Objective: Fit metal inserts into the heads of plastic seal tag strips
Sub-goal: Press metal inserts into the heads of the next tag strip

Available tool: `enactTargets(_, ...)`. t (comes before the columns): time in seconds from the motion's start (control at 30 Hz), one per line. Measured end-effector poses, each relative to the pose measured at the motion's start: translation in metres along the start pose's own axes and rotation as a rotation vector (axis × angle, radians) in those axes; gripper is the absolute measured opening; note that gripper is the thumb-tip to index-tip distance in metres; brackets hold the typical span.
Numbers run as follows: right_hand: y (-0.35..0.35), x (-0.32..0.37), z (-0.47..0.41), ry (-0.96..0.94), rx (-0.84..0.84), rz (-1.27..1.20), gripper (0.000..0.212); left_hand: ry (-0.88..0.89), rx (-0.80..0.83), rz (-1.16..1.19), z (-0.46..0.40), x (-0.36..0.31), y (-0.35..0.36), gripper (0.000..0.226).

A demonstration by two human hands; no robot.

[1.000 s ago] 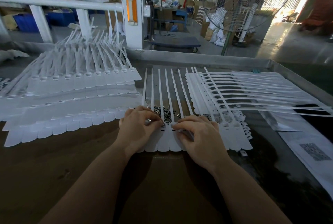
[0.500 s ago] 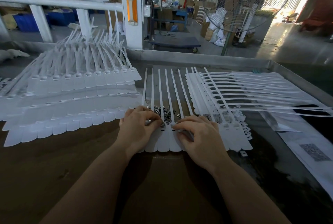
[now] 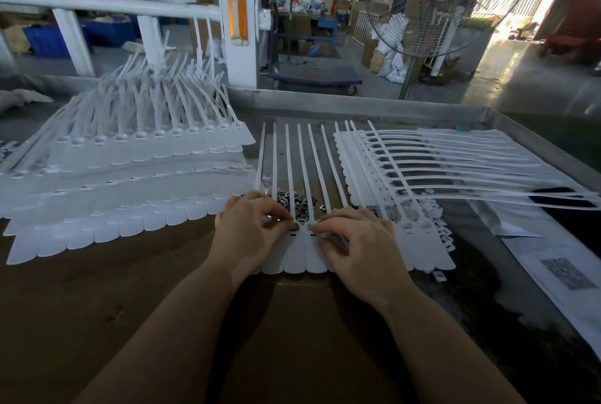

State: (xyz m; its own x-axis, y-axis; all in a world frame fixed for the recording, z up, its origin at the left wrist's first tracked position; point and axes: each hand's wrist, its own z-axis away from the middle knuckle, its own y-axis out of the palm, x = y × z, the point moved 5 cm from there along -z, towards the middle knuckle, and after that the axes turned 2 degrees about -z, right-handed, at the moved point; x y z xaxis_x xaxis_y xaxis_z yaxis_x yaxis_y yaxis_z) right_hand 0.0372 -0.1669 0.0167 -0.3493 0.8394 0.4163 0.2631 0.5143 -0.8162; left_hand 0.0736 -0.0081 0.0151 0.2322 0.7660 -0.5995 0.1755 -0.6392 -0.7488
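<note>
A joined sheet of white plastic seal tag strips (image 3: 304, 254) lies in front of me, tails pointing away. My left hand (image 3: 252, 234) rests on its left part, thumb and forefinger pinching a small metal insert (image 3: 295, 226) at a strip head. My right hand (image 3: 361, 244) covers the sheet's right part, fingers curled, fingertips pinching something small at the neighbouring head; what it holds is hidden. A heap of loose metal inserts (image 3: 292, 202) lies just beyond the hands, under the tails.
A tall stack of tag sheets (image 3: 130, 176) fills the left of the table. More sheets (image 3: 422, 169) lie fanned at the right, with small parts (image 3: 439, 231) beside them. Printed papers (image 3: 566, 273) lie at the right edge. A metal rim (image 3: 357, 104) bounds the far side.
Both hands stay at the strip heads; the fingertips shift only slightly. The strips and piles have not moved.
</note>
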Motion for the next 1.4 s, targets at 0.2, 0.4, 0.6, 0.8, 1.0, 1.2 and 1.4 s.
enactTargets(0.2, 0.0001, 0.0001, -0.0008, -0.001, -0.001, 0.003, 0.02, -0.011, -0.027, 0.104, 0.0011, -0.0005, -0.0041, 0.008)
enactTargets(0.4, 0.0002, -0.0002, -0.0015, 0.0, -0.006, 0.001, 0.02, 0.03, -0.019, 0.111, 0.0016, -0.0007, -0.0025, 0.034)
enactTargets(0.6, 0.0, -0.001, -0.0013, -0.007, -0.002, 0.006, 0.02, 0.087, 0.006, -0.005, 0.0029, -0.0024, 0.0025, 0.045)
enactTargets(0.8, 0.0005, -0.0016, -0.0013, -0.008, 0.003, 0.011, 0.02, 0.126, -0.001, -0.066, 0.0026, -0.0025, 0.005, 0.036)
enactTargets(1.0, 0.0015, -0.0018, -0.0015, -0.007, 0.004, 0.006, 0.02, 0.147, -0.001, -0.08, 0.0039, -0.0025, 0.0052, 0.034)
enactTargets(1.2, 0.0022, -0.0019, -0.0011, -0.004, 0.001, 0.002, 0.02, 0.099, -0.024, -0.036, 0.0024, -0.0008, 0.0031, 0.039)
enactTargets(1.4, 0.0022, -0.0014, -0.0009, -0.003, 0.004, 0.008, 0.021, 0.03, -0.046, 0.016, 0.0007, 0.0025, 0.0, 0.018)
